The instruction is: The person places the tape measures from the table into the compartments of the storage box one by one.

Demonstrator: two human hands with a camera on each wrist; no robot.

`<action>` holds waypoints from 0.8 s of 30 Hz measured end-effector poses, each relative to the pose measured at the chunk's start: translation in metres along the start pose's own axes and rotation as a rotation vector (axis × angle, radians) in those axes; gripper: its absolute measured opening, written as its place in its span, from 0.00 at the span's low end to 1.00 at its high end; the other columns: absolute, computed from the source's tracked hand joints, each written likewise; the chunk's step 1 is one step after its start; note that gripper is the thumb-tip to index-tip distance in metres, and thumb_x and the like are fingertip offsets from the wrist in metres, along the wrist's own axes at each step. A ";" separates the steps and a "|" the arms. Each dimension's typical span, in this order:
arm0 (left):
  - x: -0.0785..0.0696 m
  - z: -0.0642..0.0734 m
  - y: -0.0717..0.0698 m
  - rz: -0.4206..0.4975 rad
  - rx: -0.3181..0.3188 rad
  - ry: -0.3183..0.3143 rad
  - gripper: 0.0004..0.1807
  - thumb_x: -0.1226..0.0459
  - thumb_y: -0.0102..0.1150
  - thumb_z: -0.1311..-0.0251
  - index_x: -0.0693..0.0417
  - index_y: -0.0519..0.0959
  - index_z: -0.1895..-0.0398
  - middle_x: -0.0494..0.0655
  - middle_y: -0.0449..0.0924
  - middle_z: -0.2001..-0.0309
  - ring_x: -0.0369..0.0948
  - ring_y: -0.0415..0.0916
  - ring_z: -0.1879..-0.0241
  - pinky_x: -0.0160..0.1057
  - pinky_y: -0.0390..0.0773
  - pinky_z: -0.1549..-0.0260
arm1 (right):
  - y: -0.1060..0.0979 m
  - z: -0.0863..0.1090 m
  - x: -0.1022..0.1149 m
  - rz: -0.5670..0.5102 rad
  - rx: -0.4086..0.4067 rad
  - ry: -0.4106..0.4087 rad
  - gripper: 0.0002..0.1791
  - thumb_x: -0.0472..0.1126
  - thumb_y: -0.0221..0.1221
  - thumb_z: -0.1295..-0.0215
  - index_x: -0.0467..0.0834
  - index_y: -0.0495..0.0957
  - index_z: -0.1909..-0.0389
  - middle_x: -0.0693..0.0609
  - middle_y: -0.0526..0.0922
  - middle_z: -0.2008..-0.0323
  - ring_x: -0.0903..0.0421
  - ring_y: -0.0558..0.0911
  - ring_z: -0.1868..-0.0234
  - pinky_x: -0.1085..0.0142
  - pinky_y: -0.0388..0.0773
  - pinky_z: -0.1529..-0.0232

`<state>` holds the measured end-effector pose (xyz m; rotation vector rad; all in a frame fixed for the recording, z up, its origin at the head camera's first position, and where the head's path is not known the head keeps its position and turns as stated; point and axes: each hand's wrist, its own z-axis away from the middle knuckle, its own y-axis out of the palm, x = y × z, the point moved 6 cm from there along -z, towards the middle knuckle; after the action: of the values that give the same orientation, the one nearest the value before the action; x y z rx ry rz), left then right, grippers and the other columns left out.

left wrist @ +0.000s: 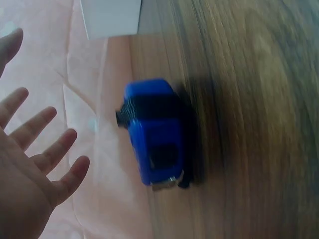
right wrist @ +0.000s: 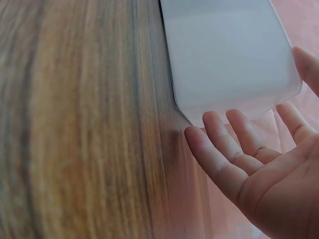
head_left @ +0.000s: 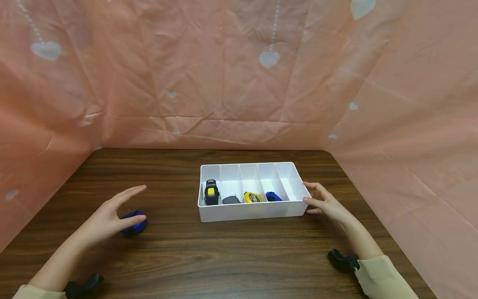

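My left hand [head_left: 108,218] hovers over the table's left side with fingers spread, holding nothing. Just beyond its thumb lies a blue tape measure [left wrist: 157,132] with a black band and a metal end hook, apart from the hand. My right hand [head_left: 328,205] touches the right end of a white divided box [head_left: 254,212], its fingers fairly straight against the end wall [right wrist: 229,59]. Inside, from the left, sit a black tape measure with a yellow button [head_left: 211,193], a partly hidden dark grey item [head_left: 231,200], a yellow tape measure [head_left: 252,197] and a partly hidden blue item [head_left: 273,197].
The dark wood table [head_left: 224,257] fills the lower view. Pink fabric with white hearts [head_left: 224,83] hangs behind it and along both sides. Black wrist mounts [head_left: 341,261] sit at the cuffs of both cream sleeves.
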<state>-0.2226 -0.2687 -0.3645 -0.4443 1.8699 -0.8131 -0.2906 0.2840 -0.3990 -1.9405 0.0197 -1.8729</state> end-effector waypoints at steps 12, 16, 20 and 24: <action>0.020 0.004 -0.005 0.011 0.038 -0.040 0.42 0.57 0.69 0.46 0.38 0.59 0.28 0.57 0.59 0.31 0.66 0.53 0.35 0.73 0.58 0.51 | 0.001 0.000 0.001 0.002 0.002 -0.008 0.33 0.39 0.56 0.31 0.35 0.53 0.30 0.29 0.67 0.46 0.52 0.76 0.53 0.46 0.77 0.55; 0.027 0.006 -0.006 0.003 0.053 -0.058 0.43 0.55 0.69 0.46 0.40 0.59 0.28 0.58 0.61 0.33 0.64 0.56 0.36 0.71 0.61 0.52 | 0.000 0.000 0.001 0.005 0.000 -0.008 0.33 0.38 0.56 0.31 0.35 0.54 0.30 0.29 0.68 0.47 0.53 0.76 0.53 0.47 0.77 0.56; 0.033 0.008 -0.006 -0.026 0.064 -0.067 0.42 0.54 0.68 0.45 0.44 0.60 0.28 0.55 0.65 0.35 0.57 0.66 0.42 0.58 0.71 0.52 | 0.000 0.000 0.001 0.005 -0.001 -0.007 0.33 0.38 0.56 0.31 0.35 0.54 0.31 0.29 0.68 0.47 0.53 0.76 0.54 0.48 0.77 0.56; 0.040 0.009 -0.005 -0.031 0.072 -0.086 0.41 0.54 0.69 0.46 0.47 0.62 0.29 0.53 0.66 0.35 0.53 0.70 0.47 0.44 0.76 0.57 | 0.000 0.000 0.001 0.006 -0.002 -0.007 0.33 0.39 0.56 0.31 0.35 0.54 0.31 0.29 0.67 0.47 0.52 0.76 0.53 0.48 0.78 0.56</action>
<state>-0.2322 -0.3002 -0.3895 -0.4569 1.7527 -0.8665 -0.2904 0.2837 -0.3985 -1.9463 0.0258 -1.8626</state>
